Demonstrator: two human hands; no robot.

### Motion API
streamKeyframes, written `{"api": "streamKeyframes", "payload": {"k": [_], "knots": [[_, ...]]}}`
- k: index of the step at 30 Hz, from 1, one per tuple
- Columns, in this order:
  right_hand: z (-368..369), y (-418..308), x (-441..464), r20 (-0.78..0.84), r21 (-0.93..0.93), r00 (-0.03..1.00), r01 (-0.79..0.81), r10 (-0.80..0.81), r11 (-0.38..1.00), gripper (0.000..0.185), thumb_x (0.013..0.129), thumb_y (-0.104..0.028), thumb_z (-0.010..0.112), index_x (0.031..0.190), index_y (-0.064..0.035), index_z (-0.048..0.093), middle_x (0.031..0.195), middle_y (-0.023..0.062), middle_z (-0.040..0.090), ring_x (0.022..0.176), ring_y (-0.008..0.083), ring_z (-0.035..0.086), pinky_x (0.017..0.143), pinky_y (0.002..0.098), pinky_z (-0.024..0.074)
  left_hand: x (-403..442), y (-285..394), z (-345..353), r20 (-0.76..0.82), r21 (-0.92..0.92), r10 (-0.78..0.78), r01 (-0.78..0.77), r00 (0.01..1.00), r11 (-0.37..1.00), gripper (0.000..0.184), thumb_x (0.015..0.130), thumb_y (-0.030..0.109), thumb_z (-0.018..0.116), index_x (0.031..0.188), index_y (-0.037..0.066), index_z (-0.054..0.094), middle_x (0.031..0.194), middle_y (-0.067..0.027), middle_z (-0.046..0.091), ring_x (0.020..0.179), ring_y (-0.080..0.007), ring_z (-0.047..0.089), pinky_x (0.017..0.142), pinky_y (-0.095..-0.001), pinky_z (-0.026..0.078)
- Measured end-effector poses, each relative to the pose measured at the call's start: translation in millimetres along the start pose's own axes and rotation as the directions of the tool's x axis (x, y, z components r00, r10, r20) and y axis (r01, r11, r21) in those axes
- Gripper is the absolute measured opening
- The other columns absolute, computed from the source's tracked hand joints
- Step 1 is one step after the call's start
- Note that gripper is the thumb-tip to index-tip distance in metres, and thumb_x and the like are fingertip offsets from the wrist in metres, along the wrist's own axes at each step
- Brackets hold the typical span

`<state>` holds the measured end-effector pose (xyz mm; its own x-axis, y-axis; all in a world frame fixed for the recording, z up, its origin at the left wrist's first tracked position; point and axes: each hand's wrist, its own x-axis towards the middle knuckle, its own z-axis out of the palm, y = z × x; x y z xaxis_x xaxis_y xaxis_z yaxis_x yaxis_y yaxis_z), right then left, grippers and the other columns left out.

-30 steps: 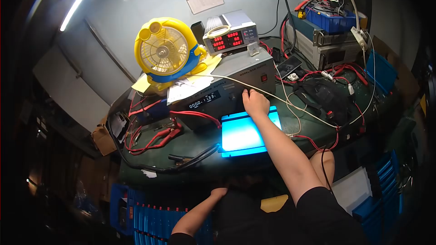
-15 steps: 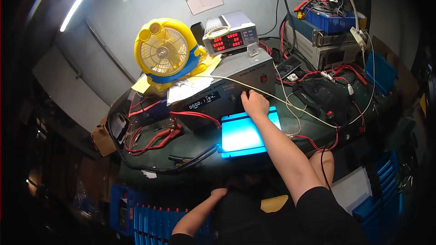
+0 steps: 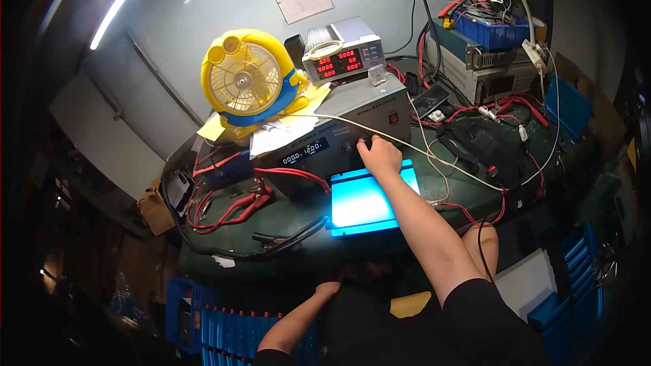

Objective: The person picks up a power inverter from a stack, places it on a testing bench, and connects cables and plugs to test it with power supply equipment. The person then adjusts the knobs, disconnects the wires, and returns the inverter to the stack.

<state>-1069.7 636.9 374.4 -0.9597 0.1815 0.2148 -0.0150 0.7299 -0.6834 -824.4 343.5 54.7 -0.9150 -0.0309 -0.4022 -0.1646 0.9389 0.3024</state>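
Observation:
My right hand (image 3: 381,156) reaches to the front of a grey DC power supply (image 3: 325,152), its fingers closed round something at the panel, probably a knob they hide. The supply's display reads about 12.00. Below that hand lies a brightly lit blue box (image 3: 363,205), partly covered by my forearm, with red and black cables at its left side. My left hand (image 3: 328,289) rests low by my lap, below the table edge; its fingers are hidden in the dark.
A yellow fan (image 3: 245,81) and a meter with red digits (image 3: 344,57) stand on the supply. Red clamps (image 3: 252,205) and black cables (image 3: 271,252) lie at left. Instruments under a blue bin (image 3: 495,32) and tangled wires are at right. Blue parts (image 3: 251,332) sit below.
The supply's display has risen from about 11.33 through 11.94 to about 12.00. The fingers of my right hand have shifted slightly at the panel. My left hand has stayed in place.

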Motion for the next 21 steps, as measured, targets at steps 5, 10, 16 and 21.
{"api": "streamKeyframes", "payload": {"k": [5,10,16,21], "knots": [[11,6,5,-0.061,0.037,0.998,0.006,-0.003,0.999,0.049,0.095,-0.052,0.057,0.094,-0.0048,0.071,0.089,0.0208,0.075,0.090,0.0407,0.073,0.083,0.0518,0.0553,-21,49,-45,0.380,0.136,-0.339,0.311,0.861,0.941,0.061,0.104,0.053,0.044,0.145,0.010,0.058,0.155,-0.0191,0.050,0.142,-0.0394,0.048,0.117,-0.0494,0.038],[3,3,3,0.012,-0.021,1.000,0.018,-0.018,1.000,0.052,0.100,-0.050,0.052,0.104,-0.0025,0.072,0.096,0.0192,0.076,0.094,0.0375,0.074,0.084,0.0490,0.0571,-15,37,-30,0.146,-0.042,-0.146,0.153,0.978,0.987,0.064,0.104,0.055,0.041,0.146,0.011,0.057,0.155,-0.0185,0.050,0.145,-0.0382,0.043,0.119,-0.0487,0.036],[9,6,5,-0.026,-0.007,0.999,0.025,-0.025,1.000,0.051,0.104,-0.046,0.047,0.100,-0.0019,0.072,0.095,0.0203,0.076,0.092,0.0386,0.074,0.083,0.0512,0.0566,-8,20,-16,-0.020,0.030,-0.015,0.015,1.000,0.999,0.064,0.101,0.059,0.044,0.133,0.009,0.066,0.138,-0.0224,0.064,0.125,-0.0401,0.062,0.106,-0.0514,0.048],[7,4,3,-0.016,-0.030,0.999,0.032,-0.033,0.999,0.051,0.105,-0.045,0.045,0.099,-0.0019,0.072,0.094,0.0211,0.075,0.091,0.0396,0.074,0.082,0.0521,0.0563,-5,20,-14,-0.293,0.159,0.130,-0.086,0.947,0.983,0.054,0.100,0.053,0.048,0.121,0.009,0.071,0.125,-0.0215,0.069,0.114,-0.0404,0.066,0.101,-0.0520,0.050]]}}
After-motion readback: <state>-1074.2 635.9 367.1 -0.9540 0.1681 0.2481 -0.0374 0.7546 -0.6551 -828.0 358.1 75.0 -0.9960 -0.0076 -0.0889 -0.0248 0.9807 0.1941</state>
